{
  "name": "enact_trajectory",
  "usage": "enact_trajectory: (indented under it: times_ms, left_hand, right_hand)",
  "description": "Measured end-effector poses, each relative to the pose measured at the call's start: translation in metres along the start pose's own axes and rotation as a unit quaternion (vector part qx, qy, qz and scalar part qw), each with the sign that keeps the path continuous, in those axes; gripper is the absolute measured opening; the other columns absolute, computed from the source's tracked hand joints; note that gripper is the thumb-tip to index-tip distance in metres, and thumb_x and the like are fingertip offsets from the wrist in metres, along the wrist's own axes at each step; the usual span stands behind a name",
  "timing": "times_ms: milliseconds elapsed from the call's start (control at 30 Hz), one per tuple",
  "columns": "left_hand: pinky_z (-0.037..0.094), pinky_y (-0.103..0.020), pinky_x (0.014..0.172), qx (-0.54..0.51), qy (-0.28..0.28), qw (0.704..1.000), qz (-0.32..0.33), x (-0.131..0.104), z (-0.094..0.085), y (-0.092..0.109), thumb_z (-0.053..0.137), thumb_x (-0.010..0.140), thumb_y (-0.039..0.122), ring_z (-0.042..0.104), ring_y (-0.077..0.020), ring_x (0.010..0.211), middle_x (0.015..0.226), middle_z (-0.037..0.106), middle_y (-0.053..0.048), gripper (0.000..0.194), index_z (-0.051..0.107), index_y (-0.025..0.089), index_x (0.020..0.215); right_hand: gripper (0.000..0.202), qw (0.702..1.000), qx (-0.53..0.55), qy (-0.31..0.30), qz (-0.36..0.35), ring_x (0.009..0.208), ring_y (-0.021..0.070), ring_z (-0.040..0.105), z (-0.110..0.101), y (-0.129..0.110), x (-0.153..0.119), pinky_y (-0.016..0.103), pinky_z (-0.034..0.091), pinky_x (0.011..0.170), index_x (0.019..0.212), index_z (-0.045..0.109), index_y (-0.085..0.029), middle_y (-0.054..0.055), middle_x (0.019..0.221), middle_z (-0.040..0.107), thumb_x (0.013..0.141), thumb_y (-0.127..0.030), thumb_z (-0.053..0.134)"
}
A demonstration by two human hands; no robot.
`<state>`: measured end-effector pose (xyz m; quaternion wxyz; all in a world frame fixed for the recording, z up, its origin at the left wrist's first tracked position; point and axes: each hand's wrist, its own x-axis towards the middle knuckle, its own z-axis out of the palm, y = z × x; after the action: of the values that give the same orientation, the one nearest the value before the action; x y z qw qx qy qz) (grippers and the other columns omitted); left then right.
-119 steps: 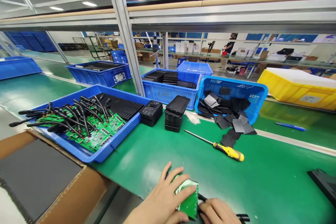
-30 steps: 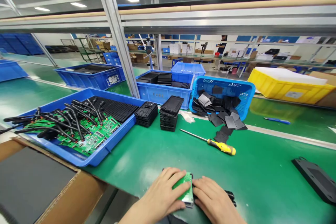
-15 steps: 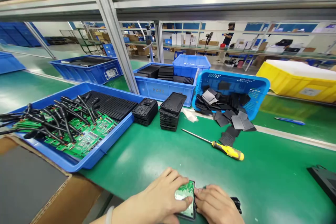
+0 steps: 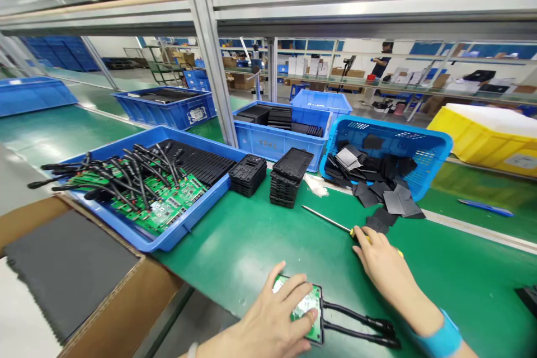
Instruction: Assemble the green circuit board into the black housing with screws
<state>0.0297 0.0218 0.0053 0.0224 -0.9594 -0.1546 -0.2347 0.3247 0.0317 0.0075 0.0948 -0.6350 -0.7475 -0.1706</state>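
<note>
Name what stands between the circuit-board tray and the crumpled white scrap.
Head view: a stack of black casings near the tray, another stack near the scrap.

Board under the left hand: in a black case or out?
In: the green board sits inside the rim of the black case, visible along its right. Fully seated? Cannot tell; the left hand covers part.

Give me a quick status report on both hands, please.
Left hand spread on circuit board in black case. Right hand at screwdriver. Cables beside right forearm.
</note>
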Motion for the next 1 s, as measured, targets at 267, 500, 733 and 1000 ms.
enact_trajectory:
  times_ms: [267, 500, 733, 1000]
  left_hand:
    - [0.042, -0.040, 0.105, 0.261, 0.217, 0.939, -0.047, -0.003, 0.049, 0.044, 0.053, 0.093, 0.018, 0.069, -0.0214, 0.087, 0.091, 0.075, -0.008, 0.018, 0.069, 0.011, 0.093]
    - [0.035, -0.049, 0.113, 0.317, 0.269, 0.904, -0.101, 0.007, 0.058, 0.059, 0.052, 0.087, 0.009, 0.075, -0.0239, 0.076, 0.081, 0.077, -0.010, 0.016, 0.065, 0.015, 0.080]
    - [0.033, -0.047, 0.114, 0.304, 0.304, 0.894, -0.124, 0.011, 0.060, 0.059, 0.050, 0.089, 0.006, 0.076, -0.0214, 0.073, 0.077, 0.077, -0.008, 0.023, 0.064, 0.016, 0.074]
    - [0.045, -0.040, 0.106, 0.311, 0.322, 0.884, -0.137, 0.010, 0.067, 0.060, 0.053, 0.088, 0.008, 0.075, -0.0192, 0.073, 0.075, 0.076, -0.005, 0.019, 0.060, 0.018, 0.072]
  right_hand:
    - [0.017, 0.993, 0.114, -0.024, -0.024, 0.053, 0.0204, 0.065, -0.025, -0.011, 0.006, 0.029, 0.053, 0.047, 0.088, 0.049, -0.022, 0.002, 0.065, 0.064, 0.097, -0.034, 0.042]
    - [0.019, 0.932, 0.350, 0.093, 0.020, 0.051, 0.0102, 0.060, -0.071, -0.073, -0.003, 0.016, 0.048, 0.049, 0.088, 0.045, -0.026, -0.005, 0.070, 0.065, 0.098, -0.042, 0.047]
    - [0.018, 0.917, 0.393, 0.068, -0.028, 0.055, 0.0096, 0.057, -0.063, -0.100, 0.008, 0.016, 0.045, 0.052, 0.085, 0.051, -0.024, -0.005, 0.068, 0.059, 0.098, -0.036, 0.049]
    - [0.015, 0.897, 0.438, 0.042, -0.047, 0.063, 0.0133, 0.060, -0.056, -0.131, 0.026, 0.021, 0.048, 0.058, 0.088, 0.054, -0.023, -0.001, 0.074, 0.061, 0.098, -0.033, 0.049]
